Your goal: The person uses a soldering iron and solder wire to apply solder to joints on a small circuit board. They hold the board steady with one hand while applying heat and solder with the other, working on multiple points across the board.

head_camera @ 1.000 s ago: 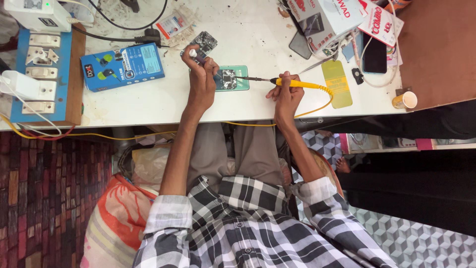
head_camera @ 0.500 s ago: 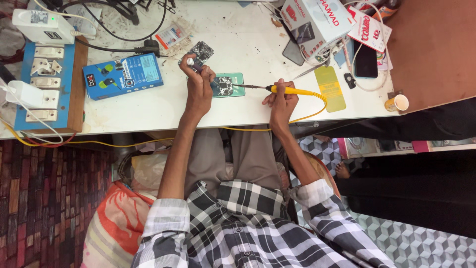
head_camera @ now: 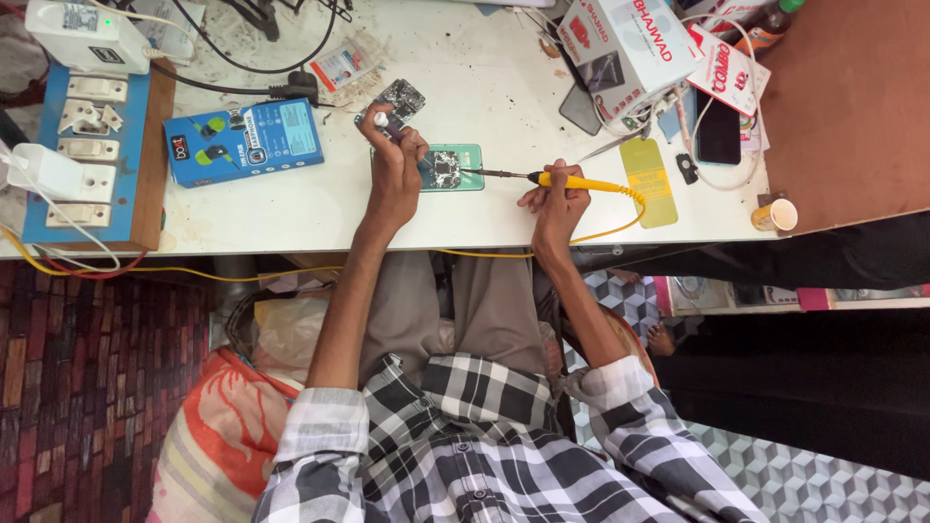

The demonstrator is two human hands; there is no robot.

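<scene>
At the front edge of the table: both hands work over a small green board, close to the person's body.
Right hand (head_camera: pixel 554 205): its fingers are closed tight round the yellow handle of a soldering iron (head_camera: pixel 572 181), held like a pen.
Iron tip: the dark tip points left and sits on, or just above, the green board (head_camera: pixel 448 168); I cannot tell if it touches.
Left hand (head_camera: pixel 395 167): its fingers are pinched together on a small thin thing with a pale end; it is too small to tell what.
Green board: it lies flat on the white table (head_camera: pixel 291 208), just beside the left hand, near the middle of the front edge.
Cord: the yellow cord (head_camera: pixel 620 218) loops off the iron and drops over the front edge.
Nearby: a dark broken piece (head_camera: pixel 399 97) lies just behind the left hand, a blue box (head_camera: pixel 244 140) to the left, and a paper cup (head_camera: pixel 775 214) near the right front corner.
What could go wrong: the hot tip is near the left fingers, so a slip could burn them.
Another risk: the hanging cord could catch on a knee and tug the iron off its spot.
Board risk: nothing seems to hold the board down, so a push could make it slide.
</scene>
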